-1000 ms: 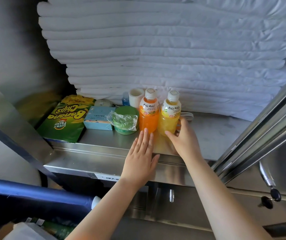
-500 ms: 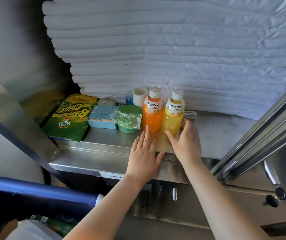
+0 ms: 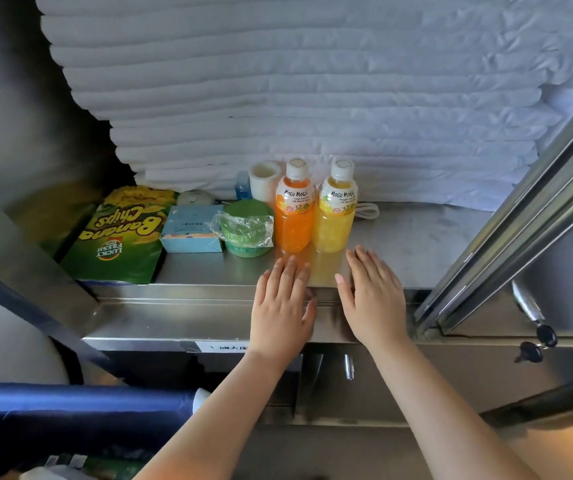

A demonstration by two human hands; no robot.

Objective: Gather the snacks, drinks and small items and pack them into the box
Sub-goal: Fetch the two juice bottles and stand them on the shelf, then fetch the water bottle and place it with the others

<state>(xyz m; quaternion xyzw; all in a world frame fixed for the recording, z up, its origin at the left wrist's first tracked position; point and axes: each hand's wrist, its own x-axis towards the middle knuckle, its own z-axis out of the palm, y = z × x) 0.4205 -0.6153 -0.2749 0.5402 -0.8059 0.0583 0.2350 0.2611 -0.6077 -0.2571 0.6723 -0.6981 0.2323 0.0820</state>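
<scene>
1. The right hand [image 3: 371, 299] has let go of the yellow bottle [image 3: 335, 220] and drawn back. It and the left hand [image 3: 285, 303] lie flat, fingers straight, holding nothing.
2. Nothing looks packed yet. The chips bag [image 3: 122, 237], blue carton [image 3: 191, 233] and green tub [image 3: 247, 230] sit left of the orange bottle [image 3: 293, 216] (the yellow bottle is just right of it); no box is in view.

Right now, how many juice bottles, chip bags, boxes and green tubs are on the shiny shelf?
Juice bottles: 2 (orange bottle, yellow bottle)
Chip bags: 1 (banana chip bag)
Boxes: 1 (light blue box)
Green tubs: 1 (green tub)
Total: 5
</scene>
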